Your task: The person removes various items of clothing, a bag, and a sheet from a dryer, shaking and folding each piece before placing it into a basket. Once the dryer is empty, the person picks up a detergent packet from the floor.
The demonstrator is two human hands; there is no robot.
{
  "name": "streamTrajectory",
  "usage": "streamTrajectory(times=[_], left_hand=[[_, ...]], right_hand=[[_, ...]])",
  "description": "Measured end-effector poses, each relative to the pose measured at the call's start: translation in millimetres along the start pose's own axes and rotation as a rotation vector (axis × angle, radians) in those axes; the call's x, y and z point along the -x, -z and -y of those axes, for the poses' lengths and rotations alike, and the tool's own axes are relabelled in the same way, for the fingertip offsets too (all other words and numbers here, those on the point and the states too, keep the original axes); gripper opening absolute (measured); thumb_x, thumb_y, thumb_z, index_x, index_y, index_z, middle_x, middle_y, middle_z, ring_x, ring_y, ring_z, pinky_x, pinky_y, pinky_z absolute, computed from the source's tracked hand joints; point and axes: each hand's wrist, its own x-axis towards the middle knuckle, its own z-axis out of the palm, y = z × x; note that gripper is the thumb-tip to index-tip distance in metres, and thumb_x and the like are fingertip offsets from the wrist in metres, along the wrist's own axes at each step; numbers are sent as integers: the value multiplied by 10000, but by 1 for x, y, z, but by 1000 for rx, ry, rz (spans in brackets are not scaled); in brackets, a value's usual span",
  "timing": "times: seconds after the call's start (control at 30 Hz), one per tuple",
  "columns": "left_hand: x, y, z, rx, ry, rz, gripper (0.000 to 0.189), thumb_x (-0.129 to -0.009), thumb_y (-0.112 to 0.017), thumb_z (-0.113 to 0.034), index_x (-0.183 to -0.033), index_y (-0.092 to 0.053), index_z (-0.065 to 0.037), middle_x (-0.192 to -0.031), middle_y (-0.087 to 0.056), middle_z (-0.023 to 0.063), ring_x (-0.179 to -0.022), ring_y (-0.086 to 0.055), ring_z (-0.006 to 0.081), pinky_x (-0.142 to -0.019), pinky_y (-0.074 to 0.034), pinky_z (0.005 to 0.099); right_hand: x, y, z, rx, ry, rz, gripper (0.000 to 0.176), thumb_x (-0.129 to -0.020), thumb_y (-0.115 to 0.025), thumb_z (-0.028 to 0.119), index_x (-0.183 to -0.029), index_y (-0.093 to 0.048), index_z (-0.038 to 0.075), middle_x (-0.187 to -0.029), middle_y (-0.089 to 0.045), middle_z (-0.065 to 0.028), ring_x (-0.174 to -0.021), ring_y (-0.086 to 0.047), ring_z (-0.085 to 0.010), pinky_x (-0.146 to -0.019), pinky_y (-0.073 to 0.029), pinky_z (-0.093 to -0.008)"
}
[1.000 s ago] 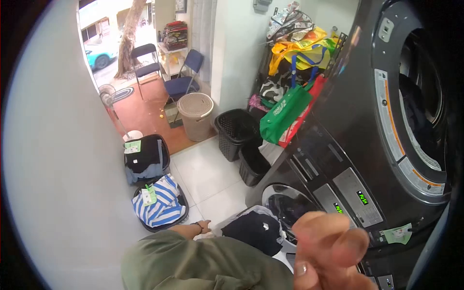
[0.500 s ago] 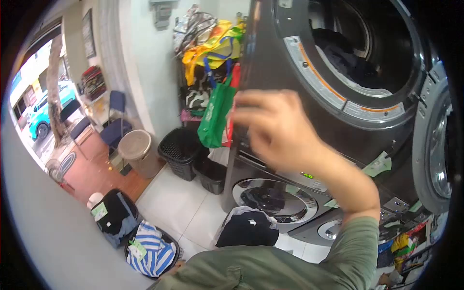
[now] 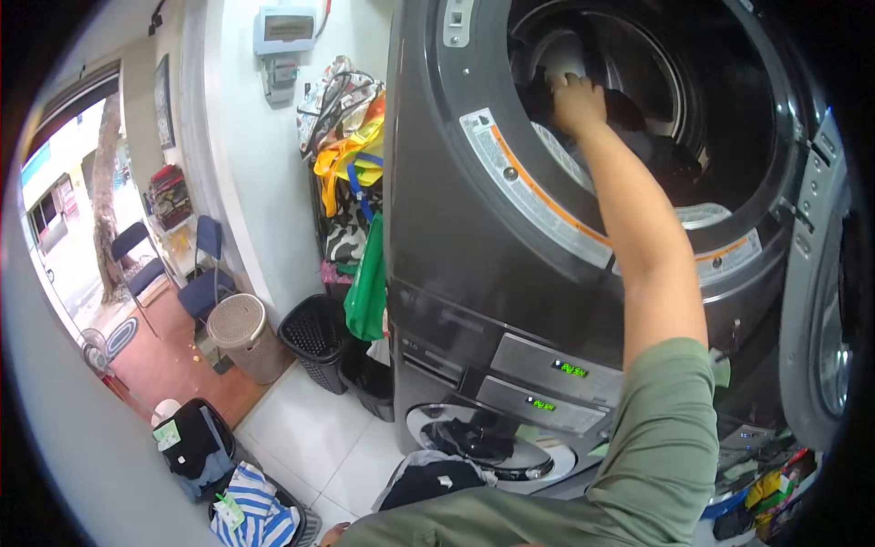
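Note:
My right hand reaches up into the open drum of the upper dark grey machine. Its fingers are closed on dark clothing lying inside the drum. My green-sleeved arm runs from the bottom of the view up to it. Only a sliver of my left hand shows at the bottom edge, near a basket of dark laundry; its fingers are hidden. The lower machine's round door shows dark clothes behind its glass.
The upper machine's door hangs open at the right. Green and yellow bags hang beside the machines. Black baskets and a beige bin stand by the wall. Two laundry baskets sit on the white tiled floor.
My right hand rose from in front of the control panel into the upper drum and closed on the dark clothing. My view tilted up and to the right.

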Motion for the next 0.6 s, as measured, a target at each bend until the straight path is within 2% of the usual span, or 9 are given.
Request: streamTrajectory(times=[0.13, 0.23, 0.27, 0.3, 0.33, 0.4, 0.47, 0.53, 0.6], left_hand=[[16, -4, -32, 53, -12, -19, 585, -818, -632, -409, -1316, -497, -133, -1139, -625, 207, -1061, -604, 310, -916, -450, 382], [28, -13, -41, 60, -102, 10, 574, -819, -634, -408, -1308, -508, -136, -1125, -633, 207, -1052, -609, 307, -909, -451, 378], [26, -17, -34, 50, -252, 44, 571, -819, -635, -408, -1306, -511, -137, -1120, -636, 207, -1049, -611, 306, -907, -452, 376], [23, -18, -34, 38, -459, 103, 567, -819, -635, -407, -1303, -515, -137, -1115, -639, 207, -1046, -613, 305, -905, -452, 375], [34, -12, -65, 20, -632, 151, 564, -819, -636, -407, -1301, -518, -138, -1111, -642, 207, -1043, -615, 304, -903, -452, 374], [71, 1, -180, -123, -143, 117, 496, -855, -645, -321, -1288, -532, -109, -1114, -643, 125, -945, -640, 235, -853, -502, 348], [72, 1, -226, 70, -399, 32, 396, -892, -609, -271, -1251, -570, -107, -1108, -651, 95, -918, -646, 190, -843, -505, 326], [80, 17, -284, 35, -530, 63, 390, -911, -581, -255, -1275, -550, -119, -1115, -650, 89, -946, -639, 170, -852, -500, 312], [61, 33, -318, -28, -764, 136, 429, -930, -579, -269, -1296, -519, -55, -1159, -626, 69, -999, -580, 130, -880, -461, 275]], right_hand=[[-27, -24, 5, 149, 91, -44, 462, -897, -474, 158, -1358, -477, 199, -1411, -435, -65, -1306, -365, -292, -1048, -300, -419], [-49, -56, -1, 75, 60, 119, 353, -927, -439, 193, -1239, -596, 238, -1418, -439, -44, -1351, -319, -258, -1078, -264, -422], [-50, -55, -2, 95, 41, 182, 336, -928, -438, 200, -1204, -626, 239, -1409, -451, -46, -1352, -320, -252, -1078, -264, -420], [-56, -73, -5, -90, -39, -16, 297, -928, -437, 188, -1115, -667, 181, -1278, -571, -96, -1243, -470, -261, -1048, -291, -450], [-57, -61, -7, -273, -125, -96, 281, -923, -442, 180, -1093, -663, 143, -1212, -599, -113, -1182, -512, -278, -1014, -321, -449], [-60, -25, -10, -635, -296, -247, 263, -913, -451, 166, -1050, -654, 69, -1079, -657, -147, -1059, -595, -312, -947, -380, -447], [-63, 12, -16, -1132, -349, -759, 268, -907, -477, 211, -1009, -619, 9, -1026, -652, -178, -950, -616, -375, -870, -446, -436], [-45, 76, -16, -1890, -373, -946, 249, -905, -496, 165, -1020, -610, -25, -1045, -639, -193, -995, -603, -332, -894, -444, -366], [21, 152, 10, -2566, 32, -824, 255, -954, -504, 233, -985, -596, -3, -860, -652, -80, -792, -635, -208, -724, -498, -317]])
